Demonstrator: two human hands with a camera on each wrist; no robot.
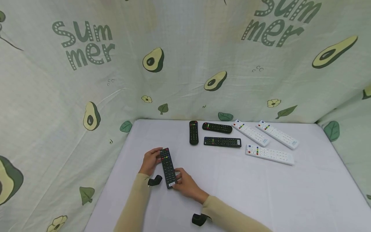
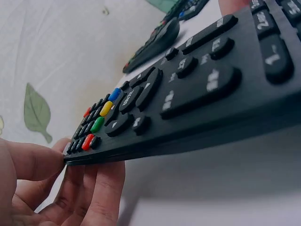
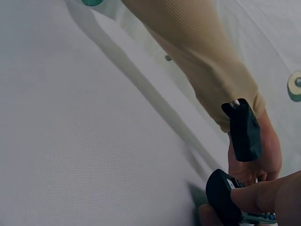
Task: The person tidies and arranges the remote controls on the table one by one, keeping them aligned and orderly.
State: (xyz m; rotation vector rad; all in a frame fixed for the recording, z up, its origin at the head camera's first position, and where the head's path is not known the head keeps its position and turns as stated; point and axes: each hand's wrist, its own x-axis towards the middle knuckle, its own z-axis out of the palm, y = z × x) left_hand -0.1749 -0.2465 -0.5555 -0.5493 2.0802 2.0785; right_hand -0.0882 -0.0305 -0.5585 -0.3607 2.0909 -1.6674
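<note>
A black remote control (image 1: 168,168) with rows of buttons is held face up between two hands, at the left of the table. Its far end is pinched by my left hand (image 1: 150,162); in the left wrist view the thumb lies at the edge and the fingers (image 2: 104,195) curl underneath. My right hand (image 1: 187,185) grips the near end, beside a white label. In the right wrist view the right thumb (image 3: 263,195) presses on the remote's near end (image 3: 220,197), and the left hand is behind it. Part of the remote's underside is hidden.
Toward the back of the white-covered table (image 1: 261,193) lie three black remotes, one upright-set (image 1: 193,132) and two crosswise. Right of them are three white remotes, the nearest (image 1: 270,155) lying almost sideways. A printed cloth (image 1: 185,58) hangs behind. Black cameras sit on both wrists.
</note>
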